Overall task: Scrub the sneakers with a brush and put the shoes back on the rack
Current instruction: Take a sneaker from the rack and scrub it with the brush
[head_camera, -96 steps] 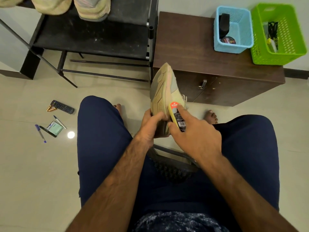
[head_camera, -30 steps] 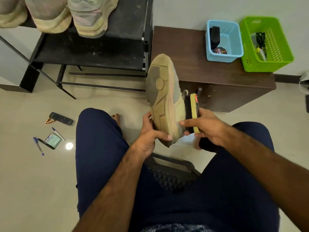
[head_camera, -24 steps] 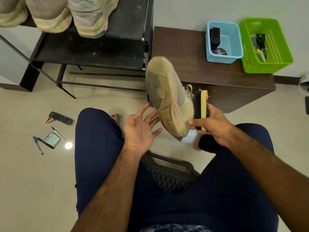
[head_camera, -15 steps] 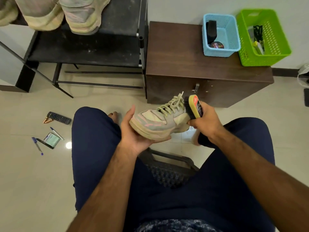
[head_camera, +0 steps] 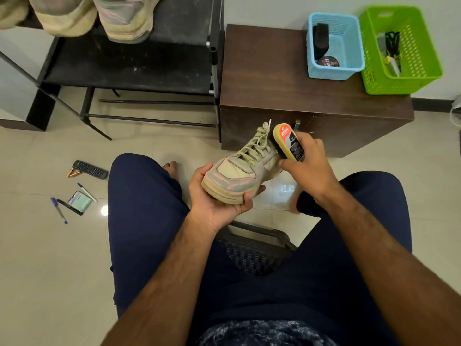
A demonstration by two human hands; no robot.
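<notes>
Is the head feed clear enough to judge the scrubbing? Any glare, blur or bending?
Head view: sneaker and brush are sharp and evenly lit; glare is a small bright spot on the floor, left of the legs; the wide lens bends rack and cabinet edges; the racked shoes at the frame's top are cropped and soft.

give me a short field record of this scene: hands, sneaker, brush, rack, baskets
left hand: holds the sneaker from under its toe end
right hand: grips the brush
brush: bristles against the sneaker's collar, beside the laces
rack: other shoes on its upper shelf
cabinet: blue basket and green basket on top
floor: remote and pens
</notes>
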